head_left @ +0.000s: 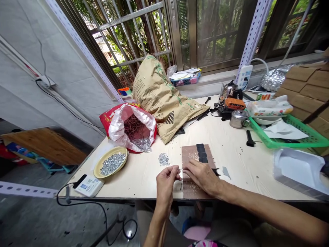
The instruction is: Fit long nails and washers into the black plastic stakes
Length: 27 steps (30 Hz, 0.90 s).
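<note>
My left hand [166, 183] is closed, thumb and forefinger pinched together at the front of the table. Close on its right, my right hand [203, 175] lies over a brown board [187, 154], its fingers closed and their tips almost meeting the left ones. A thin, light sliver shows between the fingertips; its kind is too small to make out. Dark square pieces [202, 153] stand in a row on the board, with tiny pale bits scattered beside them. Left of the board lies a small heap of shiny silver metal pieces [163, 159].
A yellow plate [125, 161] holds more silver pieces. Behind it an opened red bag [105, 118] contains thin reddish-brown pieces. A large paper sack [156, 92] leans by the window. To the right are a metal cup [238, 120], a green basket [316, 137] and a white tray [295, 164].
</note>
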Motion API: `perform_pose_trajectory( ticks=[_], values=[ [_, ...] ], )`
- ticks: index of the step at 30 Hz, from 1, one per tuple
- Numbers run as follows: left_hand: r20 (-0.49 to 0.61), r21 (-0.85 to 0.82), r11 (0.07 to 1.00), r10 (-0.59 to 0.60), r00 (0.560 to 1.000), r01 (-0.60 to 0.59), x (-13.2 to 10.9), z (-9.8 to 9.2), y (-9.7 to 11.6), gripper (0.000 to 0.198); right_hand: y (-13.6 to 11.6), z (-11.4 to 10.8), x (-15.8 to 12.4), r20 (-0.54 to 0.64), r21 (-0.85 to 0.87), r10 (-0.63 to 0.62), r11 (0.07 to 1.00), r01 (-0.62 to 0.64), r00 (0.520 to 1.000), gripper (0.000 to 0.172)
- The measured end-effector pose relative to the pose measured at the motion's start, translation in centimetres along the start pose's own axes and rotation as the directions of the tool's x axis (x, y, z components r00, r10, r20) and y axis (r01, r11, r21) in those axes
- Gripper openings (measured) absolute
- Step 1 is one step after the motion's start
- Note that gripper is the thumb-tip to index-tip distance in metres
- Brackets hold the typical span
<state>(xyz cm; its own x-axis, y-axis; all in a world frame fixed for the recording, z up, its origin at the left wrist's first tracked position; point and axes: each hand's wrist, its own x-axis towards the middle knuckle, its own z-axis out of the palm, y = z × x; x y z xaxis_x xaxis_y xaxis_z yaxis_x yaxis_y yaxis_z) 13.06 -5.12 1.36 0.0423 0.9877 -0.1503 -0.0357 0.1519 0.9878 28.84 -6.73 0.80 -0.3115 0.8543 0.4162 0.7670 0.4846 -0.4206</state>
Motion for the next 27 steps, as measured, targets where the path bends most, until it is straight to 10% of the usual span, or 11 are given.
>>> perform_pose_trajectory(
  ticks=[9, 27],
  values=[
    [0.038, -0.062, 0.997, -0.047, 0.998, 0.049, 0.2, 0.7, 0.7, 0.026, 0.4, -0.1, -0.1, -0.023, 0.337, 0.114, 0.936, -0.100, 0.993, 0.013],
    [0.069, -0.053, 0.990, -0.128, 0.989, 0.132, 0.2, 3.6, -0.1, 0.053, 6.1, -3.4, -2.5, -0.055, 0.186, 0.154, 0.972, -0.141, 0.987, 0.012]
  ],
)
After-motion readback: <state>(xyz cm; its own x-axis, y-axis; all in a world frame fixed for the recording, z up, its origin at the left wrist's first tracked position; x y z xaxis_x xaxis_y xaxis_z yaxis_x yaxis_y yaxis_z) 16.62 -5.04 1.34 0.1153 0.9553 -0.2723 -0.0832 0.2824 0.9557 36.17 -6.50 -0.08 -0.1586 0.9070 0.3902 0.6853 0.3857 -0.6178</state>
